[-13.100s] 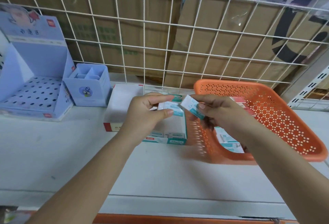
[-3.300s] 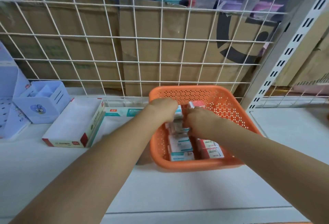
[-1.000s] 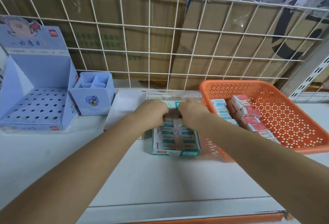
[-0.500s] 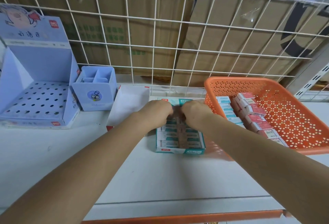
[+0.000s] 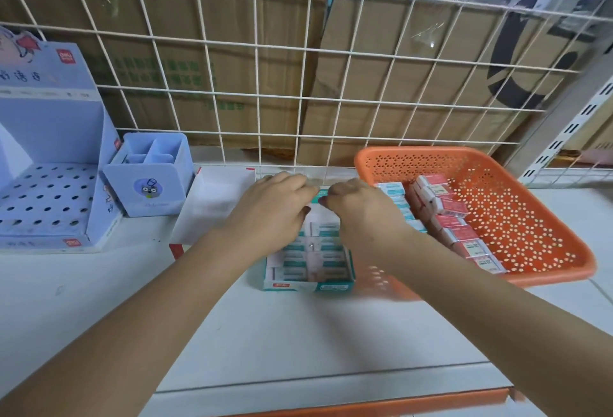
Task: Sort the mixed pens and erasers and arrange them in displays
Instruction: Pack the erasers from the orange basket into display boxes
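White shelf w/ wire grid behind, cardboard boxes past it. Teal display box sits mid-shelf, part-filled w/ teal erasers in rows. Left hand and right hand both curl knuckles-up over the box's far end, fingertips hidden; can't tell what, if anything, they grip. Just right of box: orange basket w/ more teal and red erasers. Left of box: white tray, blue pen cup, blue display stand.

hands: 2 | orange basket: 1 | teal display box: 1 | blue pen holder: 1
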